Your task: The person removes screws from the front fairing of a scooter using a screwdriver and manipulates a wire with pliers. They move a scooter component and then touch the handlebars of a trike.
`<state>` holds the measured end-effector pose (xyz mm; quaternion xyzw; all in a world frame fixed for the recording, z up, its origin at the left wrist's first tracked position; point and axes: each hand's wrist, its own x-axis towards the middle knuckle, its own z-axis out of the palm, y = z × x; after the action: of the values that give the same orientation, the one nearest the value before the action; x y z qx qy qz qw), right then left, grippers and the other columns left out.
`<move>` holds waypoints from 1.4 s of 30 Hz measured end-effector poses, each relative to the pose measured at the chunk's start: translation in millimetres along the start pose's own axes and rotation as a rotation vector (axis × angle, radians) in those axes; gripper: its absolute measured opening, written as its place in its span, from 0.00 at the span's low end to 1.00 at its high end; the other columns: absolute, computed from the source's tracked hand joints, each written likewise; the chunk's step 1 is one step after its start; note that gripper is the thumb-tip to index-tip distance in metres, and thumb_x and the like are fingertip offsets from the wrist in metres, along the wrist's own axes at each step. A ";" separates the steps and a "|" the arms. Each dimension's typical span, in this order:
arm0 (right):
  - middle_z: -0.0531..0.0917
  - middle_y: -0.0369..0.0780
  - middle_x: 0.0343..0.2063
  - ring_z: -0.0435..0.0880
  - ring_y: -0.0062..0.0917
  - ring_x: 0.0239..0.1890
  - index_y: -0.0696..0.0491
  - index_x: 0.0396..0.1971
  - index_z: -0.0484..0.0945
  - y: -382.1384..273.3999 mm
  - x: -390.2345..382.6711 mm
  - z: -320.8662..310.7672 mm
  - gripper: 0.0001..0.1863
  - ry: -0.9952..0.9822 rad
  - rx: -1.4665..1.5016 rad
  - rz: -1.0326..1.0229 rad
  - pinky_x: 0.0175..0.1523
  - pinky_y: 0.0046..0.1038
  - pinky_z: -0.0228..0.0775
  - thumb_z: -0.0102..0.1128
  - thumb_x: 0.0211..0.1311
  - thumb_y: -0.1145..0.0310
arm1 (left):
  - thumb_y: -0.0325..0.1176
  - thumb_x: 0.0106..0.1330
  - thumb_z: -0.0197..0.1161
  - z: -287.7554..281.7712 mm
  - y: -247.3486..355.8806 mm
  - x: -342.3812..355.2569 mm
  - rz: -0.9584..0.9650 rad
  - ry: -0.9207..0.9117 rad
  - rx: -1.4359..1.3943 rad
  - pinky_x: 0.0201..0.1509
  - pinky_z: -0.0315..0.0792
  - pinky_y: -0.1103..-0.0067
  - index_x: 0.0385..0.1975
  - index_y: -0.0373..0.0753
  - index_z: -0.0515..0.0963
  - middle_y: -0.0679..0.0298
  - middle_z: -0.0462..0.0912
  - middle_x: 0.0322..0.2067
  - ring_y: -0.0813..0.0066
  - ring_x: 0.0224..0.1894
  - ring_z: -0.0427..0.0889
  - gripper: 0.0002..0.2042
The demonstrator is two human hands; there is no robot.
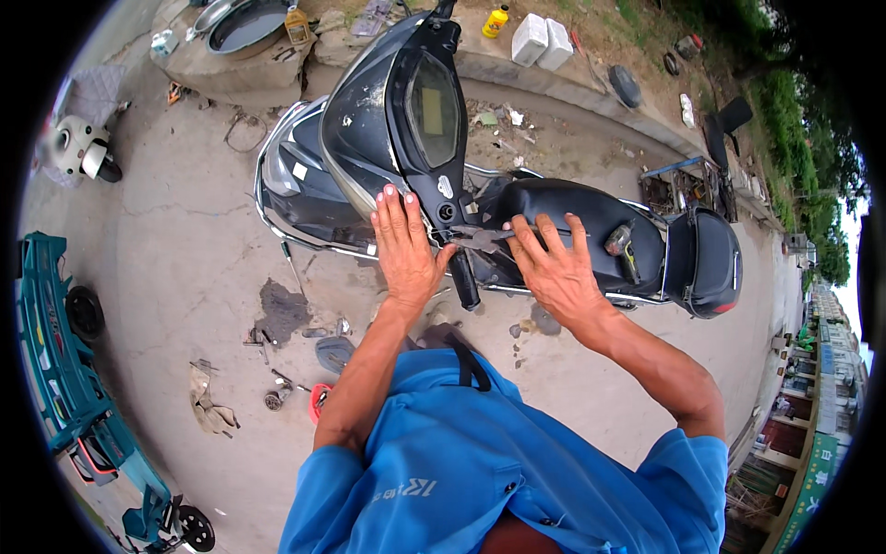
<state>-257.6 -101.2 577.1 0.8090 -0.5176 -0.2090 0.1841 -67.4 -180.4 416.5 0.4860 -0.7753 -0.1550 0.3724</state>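
A black scooter (369, 120) stands crosswise before me, its handlebar cover and display (434, 111) facing up. My left hand (403, 254) lies with fingers stretched out against the cover's near edge, thumb toward the ignition lock (447, 212). My right hand (560, 275) is closed round the handles of a pair of pliers (478, 240), fingers partly hiding them. The pliers' jaws point left, close to the left thumb and just above the black handlebar grip (464, 280). What the jaws touch is too small to tell. A cordless drill (624, 247) lies on the black seat (554, 198).
A top box (706, 263) sits behind the seat. Loose parts (277, 392) and a cloth (212, 402) lie on the ground at left, near a teal three-wheeler (69, 342). On the far kerb stand a basin (247, 28), a yellow bottle (496, 21) and white blocks (531, 40).
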 end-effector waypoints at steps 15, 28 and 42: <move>0.74 0.41 0.42 0.79 0.28 0.34 0.55 0.35 0.80 4.4 4.2 -3.4 0.11 -0.085 0.071 -0.065 0.30 0.29 0.74 0.65 0.50 0.69 | 0.40 0.49 0.79 -2.1 2.3 -0.9 -0.002 -0.013 0.028 0.78 0.45 0.50 0.76 0.31 0.48 0.38 0.44 0.76 0.37 0.78 0.44 0.57; 0.79 0.47 0.41 0.81 0.43 0.45 0.57 0.35 0.82 36.7 36.9 -22.5 0.10 -0.776 1.040 0.090 0.51 0.41 0.72 0.57 0.71 0.66 | 0.46 0.49 0.79 3.5 -7.5 -2.0 0.017 0.041 0.004 0.79 0.45 0.51 0.76 0.33 0.48 0.39 0.46 0.76 0.39 0.78 0.46 0.58; 0.78 0.53 0.42 0.81 0.55 0.44 0.58 0.49 0.70 48.7 33.8 -26.1 0.15 -0.583 0.801 -0.056 0.48 0.52 0.73 0.53 0.75 0.61 | 0.47 0.44 0.80 4.4 -9.2 -4.1 0.032 0.028 -0.017 0.79 0.45 0.50 0.76 0.32 0.50 0.36 0.47 0.75 0.37 0.78 0.47 0.60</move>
<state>-268.1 -149.3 619.2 0.7377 -0.5652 -0.2162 -0.2993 -63.7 -181.8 406.3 0.4723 -0.7765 -0.1487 0.3897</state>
